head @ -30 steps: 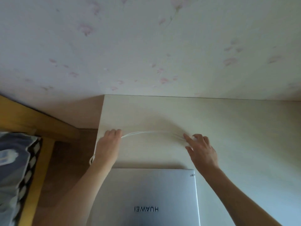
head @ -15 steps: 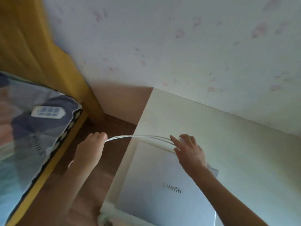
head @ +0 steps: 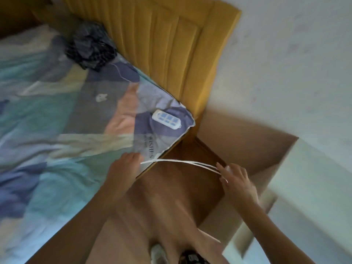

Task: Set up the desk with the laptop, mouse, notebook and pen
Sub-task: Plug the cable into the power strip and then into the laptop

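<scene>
Table: pale corner (head: 312, 180) at the right edge of the view, its near edge blurred; nothing of its top beyond that corner shows.
Bed: patterned cover (head: 57, 130) fills the left half; its corner ends just left of the cable, with the yellow headboard (head: 171, 44) standing behind it against the wall (head: 295, 54).
Floor: a brown strip (head: 171, 197) runs between the bed's edge and the table, and both forearms reach over it; this gap is the only open room in view.
Cable: white, doubled into two thin strands (head: 181, 161), stretched in a shallow arc in the air across the gap, over the floor, from one hand to the other.
Left hand: (head: 123, 168) over the bed's edge; the cable's left end meets its fingers (head: 133, 156), which curl round it.
Right hand: (head: 236, 180) near the table's corner; its fingers (head: 222, 168) pinch the strands' right end, the fingertips lying along the cable.
Power strip: white with blue sockets (head: 166, 119), lying on the bed near its corner, apart from both hands.
Clothes: dark crumpled heap (head: 91, 48) on the bed by the headboard.
Laptop, mouse, notebook, pen: out of view.
</scene>
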